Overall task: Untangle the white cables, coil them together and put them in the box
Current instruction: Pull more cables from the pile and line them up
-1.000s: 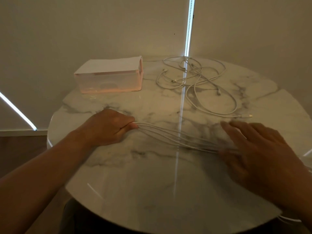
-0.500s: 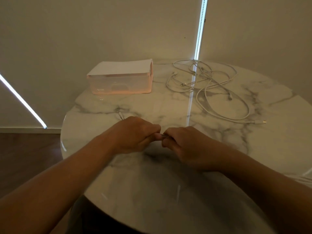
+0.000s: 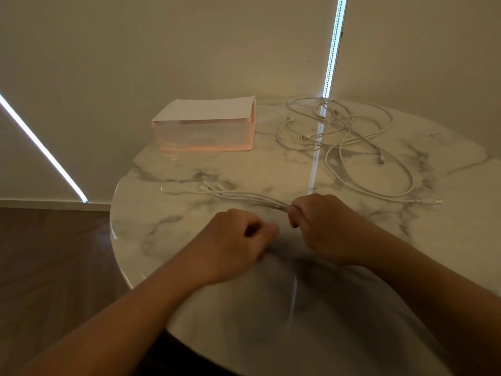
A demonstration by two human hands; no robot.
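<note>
Gripping cable bundle [image 3: 252,198] w/ right hand [image 3: 322,229] only now

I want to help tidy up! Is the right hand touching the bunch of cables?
Touching. The head view shows the right hand gripping one end of the bunch of cables, which trails left across the table.

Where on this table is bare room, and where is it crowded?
Free: the strip between the box and the held bundle; the near table, between left hand, right hand and rim. Crowded: far right, with loose cables.
</note>
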